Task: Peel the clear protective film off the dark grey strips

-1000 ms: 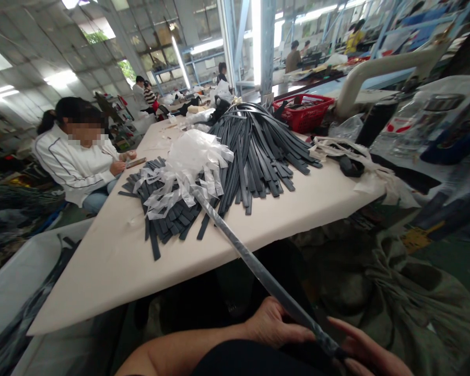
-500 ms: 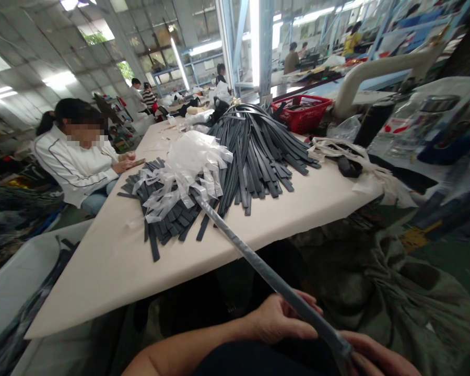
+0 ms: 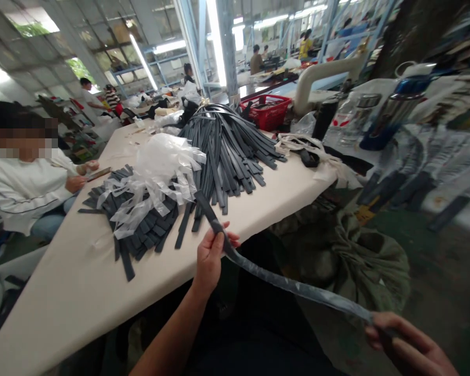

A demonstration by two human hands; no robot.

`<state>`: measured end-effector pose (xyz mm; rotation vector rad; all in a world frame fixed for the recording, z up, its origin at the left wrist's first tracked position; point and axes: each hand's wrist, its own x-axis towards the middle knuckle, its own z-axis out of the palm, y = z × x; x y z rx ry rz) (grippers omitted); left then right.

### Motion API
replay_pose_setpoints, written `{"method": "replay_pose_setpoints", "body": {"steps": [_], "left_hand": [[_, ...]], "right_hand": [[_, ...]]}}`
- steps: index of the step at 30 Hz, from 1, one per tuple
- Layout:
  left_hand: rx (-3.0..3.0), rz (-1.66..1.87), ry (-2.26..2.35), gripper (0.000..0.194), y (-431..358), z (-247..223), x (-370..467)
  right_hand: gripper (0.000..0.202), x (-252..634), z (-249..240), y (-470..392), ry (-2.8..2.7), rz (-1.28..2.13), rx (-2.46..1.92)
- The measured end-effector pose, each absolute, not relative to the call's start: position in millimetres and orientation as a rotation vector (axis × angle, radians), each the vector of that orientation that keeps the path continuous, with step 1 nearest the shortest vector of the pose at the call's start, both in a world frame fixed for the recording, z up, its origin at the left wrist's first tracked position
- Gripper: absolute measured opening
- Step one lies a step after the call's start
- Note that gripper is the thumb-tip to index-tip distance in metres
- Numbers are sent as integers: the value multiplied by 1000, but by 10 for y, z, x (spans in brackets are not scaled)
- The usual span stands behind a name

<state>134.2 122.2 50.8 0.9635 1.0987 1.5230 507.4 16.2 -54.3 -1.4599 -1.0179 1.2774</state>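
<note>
We log a shift: the left hand [image 3: 210, 257] has moved up the strap [image 3: 274, 279] and now pinches it just off the desk [image 3: 82, 282] edge. The right hand [image 3: 409, 347], lower and farther from the desk, is closed on the other end, probably on its plastic sleeve. The strap sags between them, its far tip on the desk; the sleeve looks partly drawn off.

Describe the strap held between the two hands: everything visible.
The strap is long, narrow, flat and dark grey, with a dull sheen as if sleeved in clear film. It runs from the table edge, where its far end lies among the piled straps, down to lower right. The left hand pinches it near the table; the right hand grips its near end. It sags slightly between them.
</note>
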Motion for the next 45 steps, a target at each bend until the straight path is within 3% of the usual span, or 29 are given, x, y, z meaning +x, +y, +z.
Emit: {"method": "replay_pose_setpoints", "body": {"steps": [2, 5, 8, 10, 14, 18, 21, 28, 31, 33, 39, 45], "left_hand": [[1074, 1359, 1094, 39, 1226, 435, 1504], [1246, 1153, 1060, 37, 1261, 334, 1693], [1429, 922, 986, 36, 1293, 303, 1813], [1529, 776, 936, 36, 1298, 337, 1868], [1614, 593, 842, 38, 1308, 454, 1951], [1485, 775, 753, 55, 1350, 474, 2079], [1475, 871, 857, 48, 1332, 433, 2192], [1695, 534, 908, 41, 1031, 219, 2303], [1671, 480, 894, 37, 978, -19, 2287], [1561, 520, 915, 46, 1002, -212, 2237], [1148, 716, 1110, 59, 1177, -581, 2043], [921, 730, 1172, 68, 1186, -781, 2027]], "right_hand": [[49, 4945, -230, 312, -1262, 1268, -1283], [28, 4696, 240, 616, -1619, 1096, -1226], [28, 4477, 598, 944, -1858, 841, -1045], [31, 4378, 735, 1124, -1849, 853, -936], [33, 4190, 770, 1330, -1693, 1084, -749], [35, 3941, 671, 1364, -1506, 1152, -810], [37, 3845, 656, 1330, -1390, 1165, -869], [27, 4136, 787, 1119, -1342, 857, -898], [29, 4417, 716, 959, -1306, 850, -1003], [33, 4661, 597, 812, -1259, 857, -1130], [44, 5051, -125, 171, -1199, 1058, -1708], [23, 4902, -916, -318, -1322, 1129, -2054]]}}
